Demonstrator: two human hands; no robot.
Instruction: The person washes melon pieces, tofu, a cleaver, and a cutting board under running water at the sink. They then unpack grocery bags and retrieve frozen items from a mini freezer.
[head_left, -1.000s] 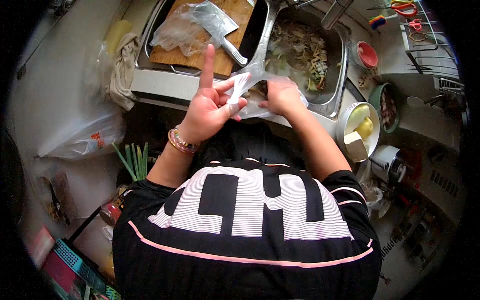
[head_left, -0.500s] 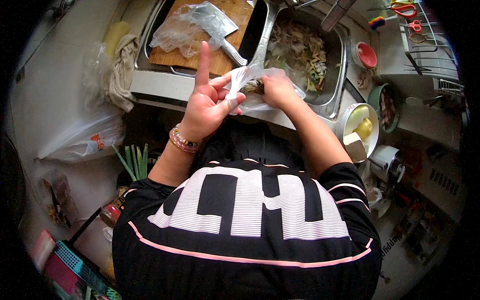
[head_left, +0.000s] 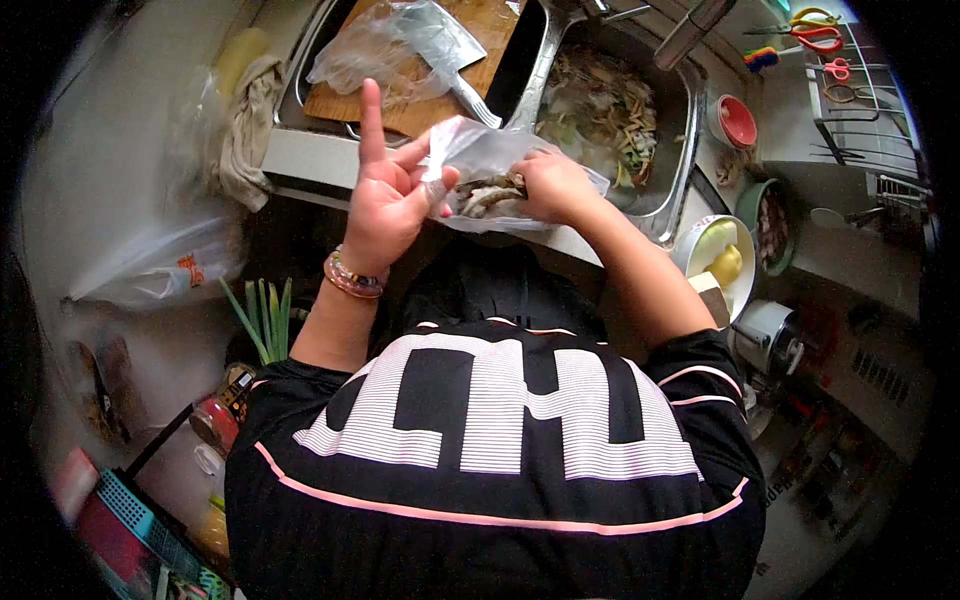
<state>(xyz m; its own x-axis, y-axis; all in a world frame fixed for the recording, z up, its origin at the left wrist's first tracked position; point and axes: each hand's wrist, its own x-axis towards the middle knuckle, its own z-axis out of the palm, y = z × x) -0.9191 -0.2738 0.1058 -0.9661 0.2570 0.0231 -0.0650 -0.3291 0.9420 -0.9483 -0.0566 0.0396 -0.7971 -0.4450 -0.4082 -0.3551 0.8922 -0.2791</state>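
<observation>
My left hand [head_left: 385, 205] pinches the edge of a clear plastic bag [head_left: 480, 145] between thumb and fingers, its index finger pointing up. Greyish food pieces [head_left: 490, 197] show inside the opened bag; I cannot tell exactly what they are. At the bag's right side, my right hand [head_left: 560, 187] has its fingers curled at the opening, and what its fingertips hold is hidden. The bag lies over the front edge of the counter [head_left: 320, 165], in front of the sink. Behind my left hand, a cleaver [head_left: 440, 40] rests on a wooden cutting board [head_left: 400, 115] beside crumpled plastic [head_left: 365, 55].
The right sink basin [head_left: 685, 150] holds water and food scraps under a faucet [head_left: 695, 35]. To its right are a pink bowl [head_left: 737, 122], a white bowl [head_left: 745, 285] with pale food, and a green basin [head_left: 752, 205]. A cloth [head_left: 250, 130] hangs at left.
My left hand has moved left, drawing the bag's mouth wider, so more of the food inside shows. My right hand has stayed at the bag's right side.
</observation>
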